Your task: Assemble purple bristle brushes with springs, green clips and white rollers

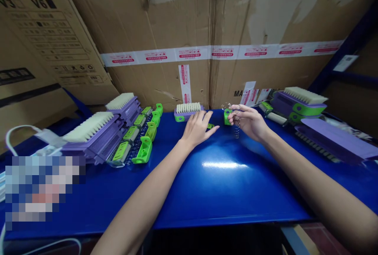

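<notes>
The left hand (198,128) hovers palm down over the blue desk (189,204), its fingers spread and the thumb stretched out toward the right hand (251,123); they grip nothing that shows. Just beyond these fingers lies a small purple and green brush (188,109), pale bristles facing up, and a yellow-green piece (210,126) shows between the fingertips and thumb, partly hidden by them. The right hand's fingers are bent together, pinching a thin metal spring (237,131) that hangs below the fingertips; thin, clear-looking loops (230,106) show at the tips as well, too blurred to tell what they are. A bright green cap (227,117) is just to the left of those fingertips; whether they touch it, I cannot tell. Well to the left of the left fingers, green caps (143,150) stand in a row, with a line of springs (133,153) next to them, then a row of clear blocks with green labels (120,151), and farthest out purple brushes (100,135), bristles up. To the right of the right fingers sit more purple and green brushes (305,101), and nearer the forearm an overturned purple brush (336,137), bristles down. Cardboard (165,15) crossed by printed tape (195,53) rises behind both hands.
</notes>
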`<control>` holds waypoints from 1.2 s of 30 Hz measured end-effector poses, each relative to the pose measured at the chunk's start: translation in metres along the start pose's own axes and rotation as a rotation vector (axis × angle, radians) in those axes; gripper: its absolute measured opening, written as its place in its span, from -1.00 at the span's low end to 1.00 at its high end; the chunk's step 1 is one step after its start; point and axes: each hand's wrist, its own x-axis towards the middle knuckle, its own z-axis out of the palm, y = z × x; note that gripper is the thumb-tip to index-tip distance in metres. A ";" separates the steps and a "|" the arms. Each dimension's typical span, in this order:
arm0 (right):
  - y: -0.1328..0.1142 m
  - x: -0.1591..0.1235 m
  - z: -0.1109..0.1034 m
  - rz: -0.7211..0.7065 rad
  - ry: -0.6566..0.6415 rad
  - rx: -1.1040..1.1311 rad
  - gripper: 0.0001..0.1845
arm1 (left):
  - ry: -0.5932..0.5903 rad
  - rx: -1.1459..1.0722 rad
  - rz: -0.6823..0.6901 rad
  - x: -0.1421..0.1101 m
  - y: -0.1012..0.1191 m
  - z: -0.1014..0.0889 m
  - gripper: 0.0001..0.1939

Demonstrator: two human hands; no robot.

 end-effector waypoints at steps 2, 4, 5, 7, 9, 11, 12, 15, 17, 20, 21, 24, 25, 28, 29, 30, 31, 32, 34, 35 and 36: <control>0.000 -0.004 0.007 0.036 -0.086 -0.001 -0.73 | 0.039 -0.075 -0.005 0.001 0.005 0.000 -0.40; 0.001 -0.006 0.012 0.072 -0.155 -0.011 -0.73 | 0.058 -0.179 -0.029 0.002 0.010 0.001 -0.38; 0.001 -0.007 0.014 0.087 -0.177 -0.018 -0.74 | 0.058 -0.242 -0.038 0.002 0.012 0.001 -0.40; 0.002 -0.008 0.015 0.103 -0.189 -0.027 -0.73 | 0.040 -0.374 -0.047 0.004 0.014 0.002 -0.55; 0.002 -0.007 0.013 0.105 -0.171 -0.023 -0.73 | 0.015 -0.508 -0.086 0.005 0.016 0.004 -0.76; 0.003 -0.006 0.010 0.097 -0.143 -0.008 -0.73 | -0.005 -0.666 -0.193 0.008 0.017 0.004 -0.87; 0.003 -0.005 0.009 0.093 -0.130 0.002 -0.73 | -0.013 -0.753 -0.262 0.009 0.018 0.004 -0.89; 0.003 -0.002 0.005 0.089 -0.087 0.034 -0.74 | -0.025 -1.011 -0.467 0.012 0.021 0.003 -0.81; 0.003 -0.002 0.004 0.095 -0.064 0.051 -0.74 | -0.038 -1.146 -0.567 0.014 0.021 0.001 -0.70; 0.003 -0.001 0.003 0.098 -0.030 0.061 -0.73 | -0.057 -1.262 -0.637 0.017 0.020 -0.001 -0.64; 0.003 -0.001 0.003 0.098 -0.019 0.056 -0.73 | -0.067 -1.279 -0.639 0.017 0.019 -0.001 -0.65; 0.005 0.000 0.002 0.090 -0.006 0.039 -0.71 | -0.135 -1.316 -0.640 0.017 0.014 -0.002 -0.67; 0.005 0.001 0.002 0.089 -0.008 0.035 -0.70 | -0.169 -1.326 -0.644 0.017 0.013 -0.003 -0.67; 0.007 0.002 0.000 0.089 -0.004 0.024 -0.68 | -0.274 -1.366 -0.660 0.016 0.010 -0.005 -0.65; 0.008 0.003 0.000 0.089 0.006 0.021 -0.68 | -0.303 -1.387 -0.667 0.016 0.010 -0.006 -0.63; 0.008 0.003 -0.001 0.089 0.019 0.020 -0.67 | -0.323 -1.414 -0.676 0.016 0.009 -0.007 -0.61; 0.009 0.003 -0.001 0.091 0.031 0.018 -0.67 | -0.337 -1.446 -0.685 0.016 0.009 -0.008 -0.59; 0.009 0.004 -0.002 0.093 0.042 0.016 -0.66 | -0.341 -1.476 -0.692 0.016 0.009 -0.009 -0.57; 0.010 0.004 -0.003 0.096 0.059 0.011 -0.66 | -0.321 -1.512 -0.699 0.016 0.010 -0.011 -0.56; 0.010 0.004 -0.003 0.095 0.064 0.008 -0.66 | -0.302 -1.515 -0.701 0.016 0.010 -0.012 -0.56; 0.010 0.005 -0.004 0.094 0.069 0.004 -0.67 | -0.286 -1.509 -0.704 0.016 0.010 -0.012 -0.55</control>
